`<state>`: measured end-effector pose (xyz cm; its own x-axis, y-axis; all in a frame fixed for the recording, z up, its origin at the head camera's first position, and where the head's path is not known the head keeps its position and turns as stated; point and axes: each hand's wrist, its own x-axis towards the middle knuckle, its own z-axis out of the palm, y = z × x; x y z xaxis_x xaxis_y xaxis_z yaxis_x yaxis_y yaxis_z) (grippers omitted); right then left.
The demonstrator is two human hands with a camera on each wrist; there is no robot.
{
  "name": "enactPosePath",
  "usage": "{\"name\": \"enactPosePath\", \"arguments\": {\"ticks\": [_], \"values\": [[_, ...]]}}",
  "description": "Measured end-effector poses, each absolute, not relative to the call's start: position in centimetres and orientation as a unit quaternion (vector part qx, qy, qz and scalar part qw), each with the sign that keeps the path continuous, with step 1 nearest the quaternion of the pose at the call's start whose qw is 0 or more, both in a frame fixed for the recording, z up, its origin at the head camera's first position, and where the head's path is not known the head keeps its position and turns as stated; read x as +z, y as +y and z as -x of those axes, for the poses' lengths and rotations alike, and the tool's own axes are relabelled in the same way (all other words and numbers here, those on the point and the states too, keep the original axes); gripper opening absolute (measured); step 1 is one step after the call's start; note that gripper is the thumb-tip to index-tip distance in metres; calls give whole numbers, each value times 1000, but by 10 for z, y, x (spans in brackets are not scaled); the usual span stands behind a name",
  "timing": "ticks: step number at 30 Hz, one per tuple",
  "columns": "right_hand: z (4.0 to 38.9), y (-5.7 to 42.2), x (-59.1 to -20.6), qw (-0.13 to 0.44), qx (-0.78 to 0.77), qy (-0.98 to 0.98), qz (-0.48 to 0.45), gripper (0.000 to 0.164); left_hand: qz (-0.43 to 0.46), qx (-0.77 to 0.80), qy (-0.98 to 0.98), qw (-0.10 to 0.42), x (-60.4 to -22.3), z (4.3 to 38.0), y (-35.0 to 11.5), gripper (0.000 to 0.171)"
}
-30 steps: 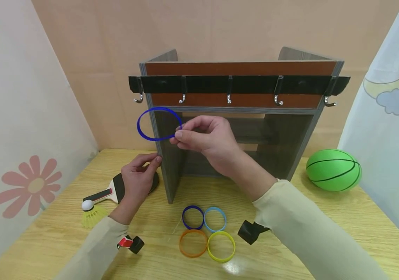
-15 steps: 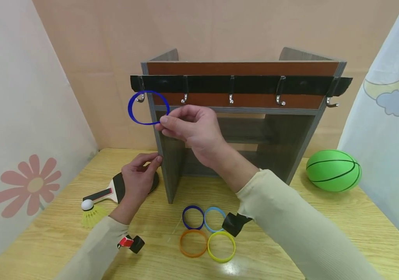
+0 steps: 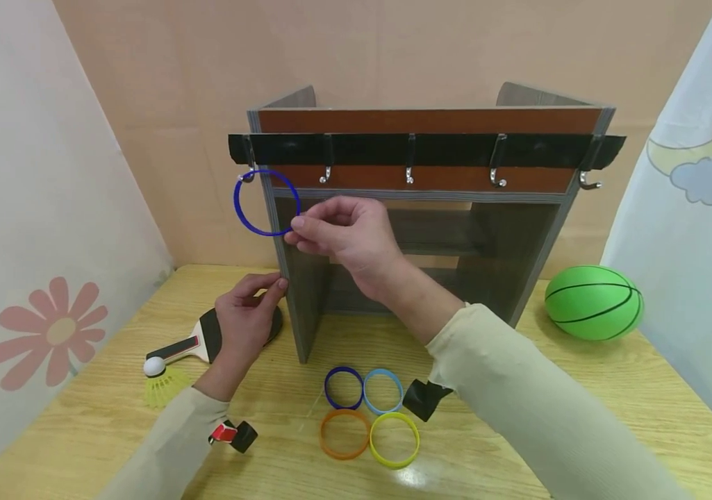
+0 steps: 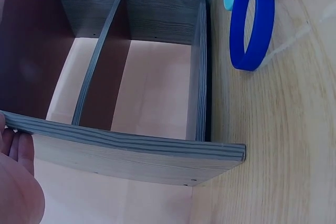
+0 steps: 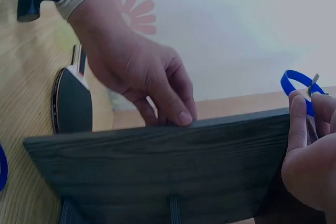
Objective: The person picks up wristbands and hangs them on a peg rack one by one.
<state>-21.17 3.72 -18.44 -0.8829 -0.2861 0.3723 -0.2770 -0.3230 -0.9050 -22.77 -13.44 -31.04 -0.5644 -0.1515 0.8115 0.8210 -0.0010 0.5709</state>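
behind everything hangs a plain peach backdrop (image 3: 205,62), with a pale wood-grain table (image 3: 674,417) below it. in the head view we find, at ten o'clock, a thin round blue rubber-looking band (image 3: 237,206) up against the leftmost curved silver metal hook (image 3: 246,178), on the long black strip (image 3: 368,149) across the grey wood-grain shelf unit (image 3: 362,119). the right hand (image 3: 356,239) pinches the band's near side between thumb and fingertips; at eight o'clock the left hand (image 3: 246,312) pinches the front edge of the grey wood-grain side panel (image 3: 305,292), which we take as steadying. we judge the step in hand to be lining the ring up with that hook; we cannot tell whether the tip is through. the next move, as we read it, calls for the ring past the tip, lowered into the bend, then a loosened pinch. at six o'clock lie four more round bands, dark blue (image 3: 326,389), light blue (image 3: 402,392), orange (image 3: 321,435) and yellow (image 3: 417,441).
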Motion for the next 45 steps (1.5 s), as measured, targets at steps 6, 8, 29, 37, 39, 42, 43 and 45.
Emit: {"name": "enactPosePath", "arguments": {"ticks": [6,8,29,37,39,42,43,45], "values": [[214,49,-191,3,-753,615,233,10,277,-661,-593,368,-311,227,-136,8],[214,54,-194,5,-744,629,226,11,277,-662,-592,368,-312,227,-136,8],[213,113,-280,76,-610,773,155,18,277,-661,-589,373,-313,228,-138,8],[205,135,-324,108,-554,810,156,17,275,-663,-590,370,-315,229,-136,9],[203,140,-334,108,-542,820,151,14,275,-666,-586,370,-319,233,-137,9],[200,146,-347,105,-529,831,140,11,274,-671,-582,370,-325,239,-138,8],[199,148,-351,102,-521,836,139,10,273,-669,-583,371,-327,241,-139,9],[198,151,-358,99,-513,842,134,10,270,-669,-584,371,-329,243,-139,9]]}}
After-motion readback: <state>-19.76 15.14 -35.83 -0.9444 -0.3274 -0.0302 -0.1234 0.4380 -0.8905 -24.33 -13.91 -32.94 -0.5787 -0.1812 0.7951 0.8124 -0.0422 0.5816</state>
